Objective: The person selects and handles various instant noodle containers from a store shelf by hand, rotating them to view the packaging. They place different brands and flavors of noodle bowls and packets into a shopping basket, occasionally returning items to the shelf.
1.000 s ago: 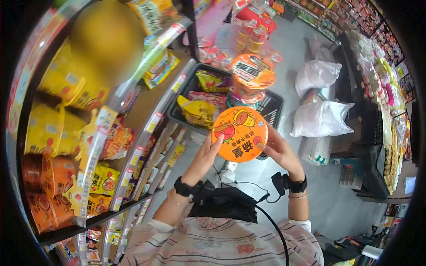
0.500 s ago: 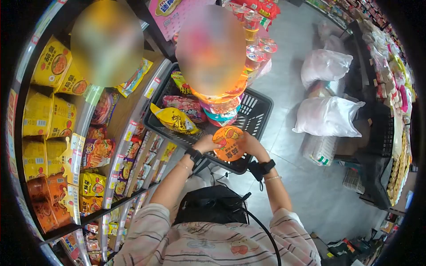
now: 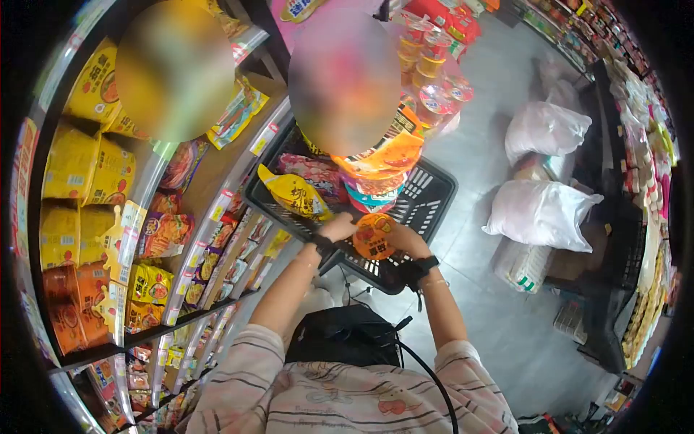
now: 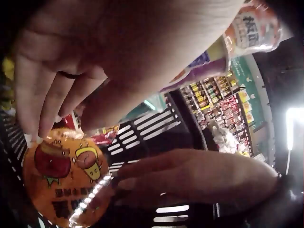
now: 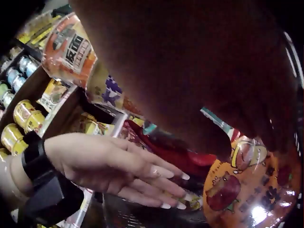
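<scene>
An orange instant noodle bowl (image 3: 372, 236) with cartoon figures on its round lid sits low in the near end of the black shopping basket (image 3: 442, 210). My right hand (image 3: 408, 241) grips the bowl's right edge, its fingertips overlapping the lid in the left wrist view. On the other side is my left hand (image 5: 118, 168), fingers nearly straight, its tips close beside the lid (image 5: 228, 194). Behind the bowl stands a stack of noodle bowls with an orange one (image 3: 401, 145) on top. A yellow packet (image 3: 295, 195) and a pink packet (image 3: 311, 172) lie at the basket's left.
Shelves at the left hold yellow noodle buckets (image 3: 69, 163), orange ones (image 3: 76, 304) and bagged noodles (image 3: 165, 235). Stacked cups (image 3: 434, 101) stand beyond the basket. White bags (image 3: 546, 213) lie by a dark rack on the right. Two areas of the head view are blurred.
Both hands have lowered the orange noodle bowl from in front of the body into the basket. The left hand has since come slightly away from its edge.
</scene>
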{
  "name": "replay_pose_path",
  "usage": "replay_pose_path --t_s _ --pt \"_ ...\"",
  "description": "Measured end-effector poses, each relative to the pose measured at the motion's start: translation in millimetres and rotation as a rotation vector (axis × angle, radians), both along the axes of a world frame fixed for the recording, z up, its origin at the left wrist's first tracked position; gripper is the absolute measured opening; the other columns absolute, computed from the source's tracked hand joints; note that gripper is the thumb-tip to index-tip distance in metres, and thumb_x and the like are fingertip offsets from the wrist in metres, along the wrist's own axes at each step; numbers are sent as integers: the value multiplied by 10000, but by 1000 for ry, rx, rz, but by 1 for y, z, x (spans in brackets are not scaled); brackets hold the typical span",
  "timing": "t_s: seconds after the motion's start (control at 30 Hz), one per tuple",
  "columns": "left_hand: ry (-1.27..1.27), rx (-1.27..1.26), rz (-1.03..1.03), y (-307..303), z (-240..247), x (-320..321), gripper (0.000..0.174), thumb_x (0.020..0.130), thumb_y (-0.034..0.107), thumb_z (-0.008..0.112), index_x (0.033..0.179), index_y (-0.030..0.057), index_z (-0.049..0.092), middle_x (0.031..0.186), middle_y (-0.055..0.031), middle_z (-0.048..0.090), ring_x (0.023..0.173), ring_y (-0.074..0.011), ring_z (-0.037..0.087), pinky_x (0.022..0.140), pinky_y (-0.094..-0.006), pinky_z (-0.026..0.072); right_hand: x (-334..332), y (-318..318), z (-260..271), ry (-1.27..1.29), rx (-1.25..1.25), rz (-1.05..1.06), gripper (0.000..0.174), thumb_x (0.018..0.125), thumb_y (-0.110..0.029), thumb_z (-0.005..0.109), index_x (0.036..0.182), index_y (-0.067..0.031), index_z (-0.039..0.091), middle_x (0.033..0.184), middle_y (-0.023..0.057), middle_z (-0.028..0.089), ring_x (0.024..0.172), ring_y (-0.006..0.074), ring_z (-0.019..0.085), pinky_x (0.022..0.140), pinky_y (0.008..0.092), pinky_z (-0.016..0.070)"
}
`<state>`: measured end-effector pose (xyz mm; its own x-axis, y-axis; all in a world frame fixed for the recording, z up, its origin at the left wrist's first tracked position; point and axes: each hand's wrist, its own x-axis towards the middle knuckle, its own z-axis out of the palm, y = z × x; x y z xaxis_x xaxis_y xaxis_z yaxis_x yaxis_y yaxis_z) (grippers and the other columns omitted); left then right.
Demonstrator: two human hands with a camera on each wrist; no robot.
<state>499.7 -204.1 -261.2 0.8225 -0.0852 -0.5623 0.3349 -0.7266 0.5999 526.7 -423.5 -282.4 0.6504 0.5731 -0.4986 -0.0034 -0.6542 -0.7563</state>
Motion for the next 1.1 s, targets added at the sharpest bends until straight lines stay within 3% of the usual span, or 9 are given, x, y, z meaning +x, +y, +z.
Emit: replay_pose_path --t_s 0.07,0.2,0.23,0.33,0.57,0.7,0.87,0.93,1.1 --pt "10 -108 32 20 33 -15 351 819 226 560 1057 -33 548 931 -160 627 865 -219 600 740 -321 463 -5 -6 32 -59 120 -28 337 826 -185 487 1125 -31 511 719 148 625 546 232 601 500 336 471" --pt "-199 -349 208 77 93 -109 378 859 255 542 1144 8 509 972 -114 608 908 -173 569 791 -303 447 -24 -6 94 -48 106 28 241 861 -176 514 1027 -27 608 928 122 630 859 193 598 748 314 455" --pt "-293 -356 216 91 105 -126 354 852 255 548 1114 18 531 915 -100 619 872 -165 578 764 -305 455 -29 -17 70 -115 168 86 286 857 -158 527 1105 -22 565 931 116 631 866 179 598 758 300 460" --pt "-487 -463 348 144 153 -178 352 871 246 536 1130 10 516 935 -98 616 890 -166 578 785 -292 452 -62 14 145 -146 105 227 361 844 -123 542 1182 -8 490 941 128 626 884 189 598 771 292 464" --pt "-1078 -327 1053 231 310 -291 260 889 103 477 1125 -2 501 995 -93 599 922 -172 581 855 -295 450 -137 133 306 -434 418 775 422 806 -123 575 1202 -33 462 1110 183 532 994 338 527 843 359 432" --pt "-1412 -248 983 264 334 -318 376 885 114 469 1239 8 403 1167 -118 509 1059 -193 507 927 -321 404 -170 205 354 -366 551 865 449 817 -115 560 1239 -50 419 1141 182 509 987 350 525 853 357 431" --pt "-1595 -357 944 308 365 -316 472 887 103 452 1319 13 284 1355 -145 320 1248 -221 325 998 -289 287 -196 302 390 -366 659 782 500 837 -73 558 1298 -64 363 1229 97 466 969 173 543 850 312 437" --pt "-1620 -464 997 325 373 -313 497 889 156 465 1330 20 281 1348 -134 332 1251 -210 321 1026 -312 276 -198 341 402 -386 786 643 541 843 -135 564 1300 -5 305 1236 197 421 1068 282 502 882 352 423" --pt "-1481 -523 1165 343 396 -297 418 899 262 454 1208 -18 417 1241 -92 440 1120 -143 412 945 -275 321 -182 456 384 -731 1144 399 639 814 -129 596 1317 36 238 1269 220 384 1153 325 429 947 359 361"
